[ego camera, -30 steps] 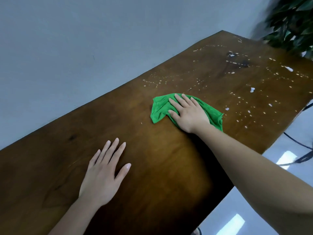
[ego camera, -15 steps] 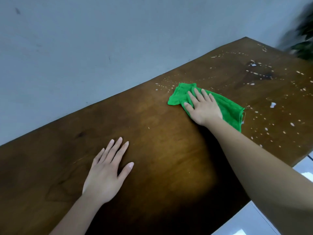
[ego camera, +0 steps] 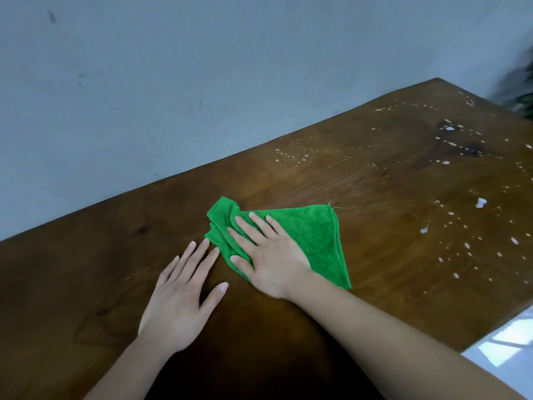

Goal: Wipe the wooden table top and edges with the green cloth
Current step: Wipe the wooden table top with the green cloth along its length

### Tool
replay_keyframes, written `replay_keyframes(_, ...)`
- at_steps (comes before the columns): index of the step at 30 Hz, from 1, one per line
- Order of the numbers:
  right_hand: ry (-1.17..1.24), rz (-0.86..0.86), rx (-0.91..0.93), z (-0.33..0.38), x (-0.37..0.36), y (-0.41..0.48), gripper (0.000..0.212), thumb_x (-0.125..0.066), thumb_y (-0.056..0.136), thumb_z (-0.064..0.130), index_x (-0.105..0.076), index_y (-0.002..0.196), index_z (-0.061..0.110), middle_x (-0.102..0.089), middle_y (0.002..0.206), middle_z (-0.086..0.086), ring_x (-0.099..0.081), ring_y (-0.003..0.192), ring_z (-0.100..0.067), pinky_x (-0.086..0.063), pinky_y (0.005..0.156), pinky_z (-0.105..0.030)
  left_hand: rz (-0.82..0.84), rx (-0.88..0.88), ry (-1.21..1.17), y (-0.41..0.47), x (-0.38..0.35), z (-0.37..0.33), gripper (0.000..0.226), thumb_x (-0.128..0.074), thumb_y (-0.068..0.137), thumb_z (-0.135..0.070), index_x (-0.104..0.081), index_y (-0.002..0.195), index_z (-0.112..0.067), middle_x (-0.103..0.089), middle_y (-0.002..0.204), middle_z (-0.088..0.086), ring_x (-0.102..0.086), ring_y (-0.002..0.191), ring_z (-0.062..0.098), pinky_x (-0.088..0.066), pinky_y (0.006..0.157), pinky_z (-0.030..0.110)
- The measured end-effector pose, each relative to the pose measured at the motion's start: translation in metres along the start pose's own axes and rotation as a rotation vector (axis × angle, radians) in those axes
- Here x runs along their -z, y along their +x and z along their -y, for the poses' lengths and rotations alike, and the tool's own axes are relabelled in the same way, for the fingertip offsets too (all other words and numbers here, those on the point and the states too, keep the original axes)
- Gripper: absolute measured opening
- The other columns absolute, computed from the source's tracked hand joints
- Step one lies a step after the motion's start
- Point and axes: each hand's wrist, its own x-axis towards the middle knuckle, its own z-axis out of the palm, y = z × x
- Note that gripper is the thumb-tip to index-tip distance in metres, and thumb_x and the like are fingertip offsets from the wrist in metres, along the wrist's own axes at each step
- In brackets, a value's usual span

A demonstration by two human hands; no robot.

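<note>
The green cloth (ego camera: pixel 314 235) lies bunched on the dark wooden table top (ego camera: pixel 389 215), near its middle. My right hand (ego camera: pixel 268 255) presses flat on the cloth's left part, fingers straight and spread. My left hand (ego camera: pixel 181 295) rests flat on the bare wood just left of the cloth, its fingertips nearly touching the cloth's edge. White droplets and specks (ego camera: pixel 450 223) dot the right half of the table, and faint wet streaks run from the cloth toward the back right.
A pale grey wall (ego camera: pixel 202 82) runs along the table's far edge. A blurred dark plant (ego camera: pixel 519 90) shows at the far right corner. Shiny white floor (ego camera: pixel 504 347) appears beyond the table's near right edge.
My right hand has dragged the cloth left and toward me, away from the speckled area, until it lies next to my left hand. The left hand has stayed flat in place.
</note>
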Motion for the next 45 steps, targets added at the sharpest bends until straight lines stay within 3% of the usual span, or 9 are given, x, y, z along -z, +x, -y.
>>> replay_keyframes(6, 0.087, -0.021, 0.029, -0.062, 0.018, 0.039, 0.068, -0.007, 0.115, 0.068, -0.006, 0.177, 0.042, 0.005, 0.186, 0.01, 0.012, 0.171, -0.014, 0.009, 0.138, -0.043, -0.01, 0.042, -0.002, 0.015, -0.001, 0.003, 0.075, -0.012, 0.11, -0.081, -0.009, 0.177, -0.047, 0.005, 0.186, -0.022, 0.015, 0.17, 0.001, -0.005, 0.14, 0.041)
replay_keyframes(10, 0.058, -0.032, -0.096, -0.126, 0.032, 0.076, 0.071, 0.0, 0.112, 0.069, -0.004, 0.177, 0.043, 0.006, 0.186, 0.01, 0.01, 0.171, -0.016, 0.008, 0.138, -0.044, 0.0, 0.07, 0.0, 0.028, 0.001, 0.002, 0.077, -0.006, 0.108, -0.083, -0.003, 0.177, -0.049, 0.009, 0.186, -0.022, 0.017, 0.17, 0.0, -0.003, 0.14, 0.039)
replay_keyframes(17, 0.096, -0.085, -0.419, -0.235, 0.055, 0.121, 0.069, -0.012, 0.115, 0.065, -0.009, 0.179, 0.038, 0.001, 0.187, 0.007, 0.003, 0.173, -0.019, 0.001, 0.139, -0.046, 0.005, 0.073, 0.007, 0.039, 0.006, -0.003, 0.076, 0.0, 0.107, -0.083, 0.004, 0.176, -0.051, 0.014, 0.185, -0.023, 0.021, 0.169, 0.0, -0.002, 0.141, 0.04)
replay_keyframes(24, 0.088, -0.092, -0.57, -0.252, 0.062, 0.143, 0.072, -0.009, 0.113, 0.065, -0.006, 0.179, 0.036, 0.001, 0.188, 0.001, 0.004, 0.173, -0.027, 0.0, 0.139, -0.051, -0.013, 0.057, 0.006, 0.04, 0.003, -0.002, 0.075, -0.007, 0.111, -0.08, -0.002, 0.177, -0.047, 0.011, 0.186, -0.022, 0.017, 0.17, 0.002, -0.006, 0.141, 0.042)
replay_keyframes(30, 0.034, -0.025, -0.441, -0.195, 0.06, 0.15, 0.081, -0.005, 0.109, 0.074, -0.003, 0.179, 0.033, 0.005, 0.187, 0.003, 0.009, 0.173, -0.028, 0.002, 0.138, -0.053, 0.001, 0.061, 0.016, 0.043, 0.004, -0.004, 0.076, -0.005, 0.11, -0.081, -0.001, 0.177, -0.046, 0.011, 0.186, -0.02, 0.018, 0.17, 0.003, -0.006, 0.141, 0.043)
replay_keyframes(38, 0.013, 0.006, -0.087, -0.068, 0.041, 0.165, 0.079, -0.003, 0.11, 0.072, -0.004, 0.179, 0.033, 0.006, 0.187, 0.004, 0.012, 0.172, -0.027, 0.005, 0.138, -0.054, 0.015, 0.08, 0.048, 0.043, 0.003, -0.004, 0.077, -0.003, 0.109, -0.082, -0.001, 0.178, -0.046, 0.011, 0.186, -0.021, 0.019, 0.17, 0.002, -0.007, 0.142, 0.044)
replay_keyframes(42, 0.001, 0.013, 0.1, -0.058, 0.03, 0.139, 0.075, -0.006, 0.112, 0.071, -0.006, 0.178, 0.036, 0.002, 0.187, 0.008, 0.01, 0.172, -0.02, 0.006, 0.138, -0.049, 0.028, 0.083, 0.048, 0.045, 0.004, -0.004, 0.078, -0.003, 0.107, -0.083, 0.0, 0.177, -0.048, 0.012, 0.185, -0.021, 0.021, 0.169, 0.001, -0.001, 0.141, 0.041)
replay_keyframes(45, 0.049, 0.002, 0.102, -0.075, 0.028, 0.11, 0.073, -0.009, 0.112, 0.073, -0.008, 0.178, 0.041, 0.001, 0.187, 0.01, 0.009, 0.172, -0.016, 0.006, 0.138, -0.045, 0.036, 0.093, 0.041, 0.046, 0.006, -0.004, 0.082, 0.001, 0.105, -0.086, 0.0, 0.177, -0.048, 0.012, 0.185, -0.021, 0.021, 0.169, 0.001, 0.002, 0.14, 0.04)
